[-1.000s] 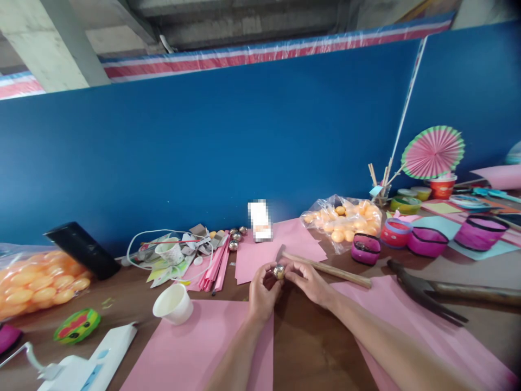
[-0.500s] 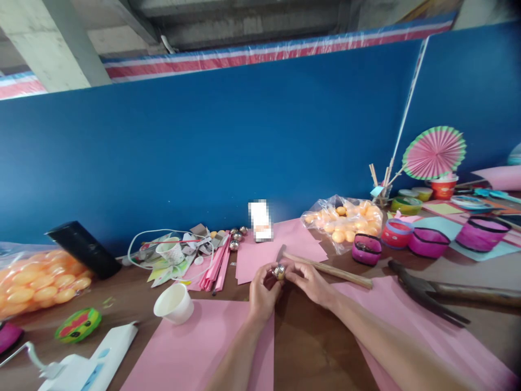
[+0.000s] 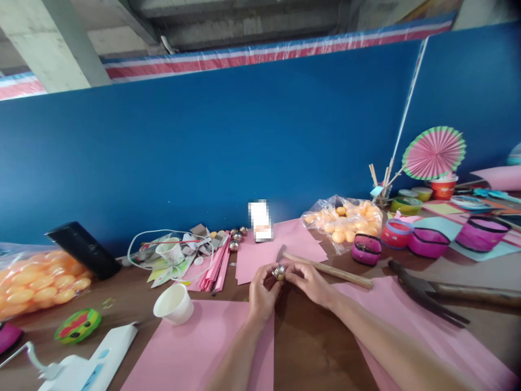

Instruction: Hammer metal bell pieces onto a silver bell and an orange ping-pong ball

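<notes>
Between my two hands is a small shiny metal ball (image 3: 279, 272), silver with a yellowish patch at its lower side. My left hand (image 3: 262, 290) curls round it from the left, thumb and fingers closed on it. From the right, the fingertips of my right hand (image 3: 306, 279) pinch at its edge. Just behind my hands lies a small hammer (image 3: 325, 267), its wooden handle pointing right. A white paper cup (image 3: 173, 305) stands to the left on a pink paper sheet (image 3: 203, 347). More shiny metal balls (image 3: 235, 239) sit together near the wall.
At right lies a large claw hammer (image 3: 431, 290). Several small purple containers (image 3: 366, 250) stand near a bag of orange balls (image 3: 350, 220). Left are another bag of orange balls (image 3: 40, 282), a black box (image 3: 83, 250) and a white power strip (image 3: 97, 361). A blue partition (image 3: 244, 136) closes the back.
</notes>
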### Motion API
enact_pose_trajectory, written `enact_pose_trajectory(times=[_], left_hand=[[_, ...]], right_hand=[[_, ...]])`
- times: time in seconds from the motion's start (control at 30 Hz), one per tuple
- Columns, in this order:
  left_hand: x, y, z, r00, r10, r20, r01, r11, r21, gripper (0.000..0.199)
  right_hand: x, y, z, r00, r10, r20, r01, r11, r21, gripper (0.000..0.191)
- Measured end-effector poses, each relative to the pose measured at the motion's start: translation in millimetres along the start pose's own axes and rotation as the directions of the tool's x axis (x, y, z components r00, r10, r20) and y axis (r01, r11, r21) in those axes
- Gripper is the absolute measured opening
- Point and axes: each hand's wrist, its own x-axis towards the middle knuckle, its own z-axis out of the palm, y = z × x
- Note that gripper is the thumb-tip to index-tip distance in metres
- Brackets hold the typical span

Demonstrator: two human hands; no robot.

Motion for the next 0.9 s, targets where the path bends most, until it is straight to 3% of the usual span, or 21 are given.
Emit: enact_pose_trajectory(times=[0.67, 0.9], left_hand=[[0.7, -1.4, -1.9, 1.000, -0.004, 0.015, 0.004, 1.000, 0.009, 0.035], [0.2, 2.6, -1.6, 1.000, -0.006, 0.020, 0.006, 1.000, 0.015, 0.033]], right_hand=[[0.4, 3.9, -0.8, 1.000, 0.029, 0.000, -0.029, 0.999, -0.024, 0.025], [1.0, 10.5, -0.9, 0.995, 0.100, -0.004, -0.100, 0.995, -0.017, 0.022]])
